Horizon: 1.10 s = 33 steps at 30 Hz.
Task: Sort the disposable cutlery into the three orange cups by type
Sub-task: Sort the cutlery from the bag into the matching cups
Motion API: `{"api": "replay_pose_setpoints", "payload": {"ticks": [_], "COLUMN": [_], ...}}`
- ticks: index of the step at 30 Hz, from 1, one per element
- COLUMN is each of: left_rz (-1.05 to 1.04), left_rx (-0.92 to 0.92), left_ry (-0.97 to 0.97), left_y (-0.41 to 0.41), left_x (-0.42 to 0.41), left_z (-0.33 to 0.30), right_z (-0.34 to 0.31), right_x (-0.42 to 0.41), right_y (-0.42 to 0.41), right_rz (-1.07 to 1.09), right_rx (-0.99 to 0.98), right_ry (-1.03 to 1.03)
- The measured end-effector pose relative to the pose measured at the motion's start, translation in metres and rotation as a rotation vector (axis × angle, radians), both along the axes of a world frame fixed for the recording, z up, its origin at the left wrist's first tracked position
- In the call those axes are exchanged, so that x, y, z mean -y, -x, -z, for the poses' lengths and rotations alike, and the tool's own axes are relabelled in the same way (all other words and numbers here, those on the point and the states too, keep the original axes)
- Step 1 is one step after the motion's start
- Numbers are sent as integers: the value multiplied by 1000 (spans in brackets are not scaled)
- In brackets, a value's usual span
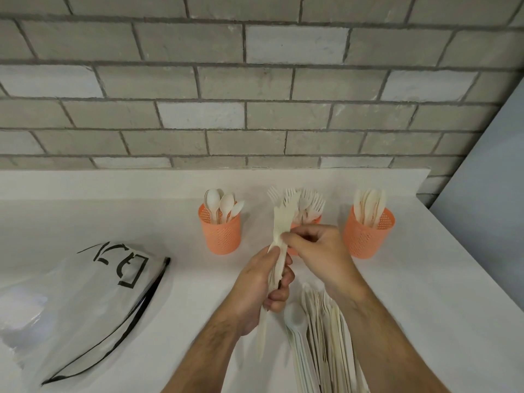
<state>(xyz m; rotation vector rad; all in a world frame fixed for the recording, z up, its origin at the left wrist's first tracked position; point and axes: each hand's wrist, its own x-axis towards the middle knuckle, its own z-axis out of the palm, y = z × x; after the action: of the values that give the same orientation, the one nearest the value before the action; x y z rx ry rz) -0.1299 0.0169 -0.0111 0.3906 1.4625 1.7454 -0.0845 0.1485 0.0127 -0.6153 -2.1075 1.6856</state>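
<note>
Head view: a white counter (113, 199) set against a grey brick wall (255, 80), seen from above with both forearms reaching in
Left hand: the left hand (263, 287) is clenched round a bundle of cutlery (276, 251), held upright so the working ends fan out above the fist and each type can be read
Right hand: the right hand (314, 248) pinches 1 piece near the top of that bundle with thumb and fingertips, apparently to draw it free; which type it is I cannot tell
Spoon cup: the left orange cup (223, 234) holds spoons (224, 205), bowls up
Fork cup: the middle orange cup (309, 219) is mostly hidden behind the hands, with fork tines (309, 199) showing above them
Knife cup: the right orange cup (368, 236) holds knives (370, 207), blades up
Cup layout: the 3 cups stand in a row just beyond the hands, so any of them is a short reach
Unsorted stock: a long pile of cutlery (320, 336) lies on the counter under the right forearm, with a spoon at its near edge
Bag: a clear plastic bag with black print (85, 302) lies flat to the left, well apart from the cups, probably the packaging
Progress: every cup is partly filled, yet plenty is left, so I judge the sorting about midway
</note>
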Motion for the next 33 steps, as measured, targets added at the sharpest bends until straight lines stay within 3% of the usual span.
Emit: {"api": "replay_pose_setpoints", "payload": {"ticks": [4, 15, 20, 23, 29, 33], "left_rz": [-69, -20, 112, 150, 15, -120], "left_rx": [-16, -212, -359, -317, -154, -156], "left_ry": [17, 59, 116, 101, 38, 18], "left_y": [-3, -14, -18, -22, -31, -40], "left_x": [-4, -27, -40, -52, -89, -122], "left_z": [0, -5, -5, -10, -14, -26], "right_z": [-1, 3, 6, 5, 4, 14], "right_x": [-5, -16, -33, -46, -77, -87], "right_y": [-1, -24, -32, -39, -56, -64], "right_rz": [147, 2, -74, -29, 21, -14], "right_rx": [-100, 9, 91, 26, 11, 15], "right_ry": [32, -35, 115, 146, -38, -36]}}
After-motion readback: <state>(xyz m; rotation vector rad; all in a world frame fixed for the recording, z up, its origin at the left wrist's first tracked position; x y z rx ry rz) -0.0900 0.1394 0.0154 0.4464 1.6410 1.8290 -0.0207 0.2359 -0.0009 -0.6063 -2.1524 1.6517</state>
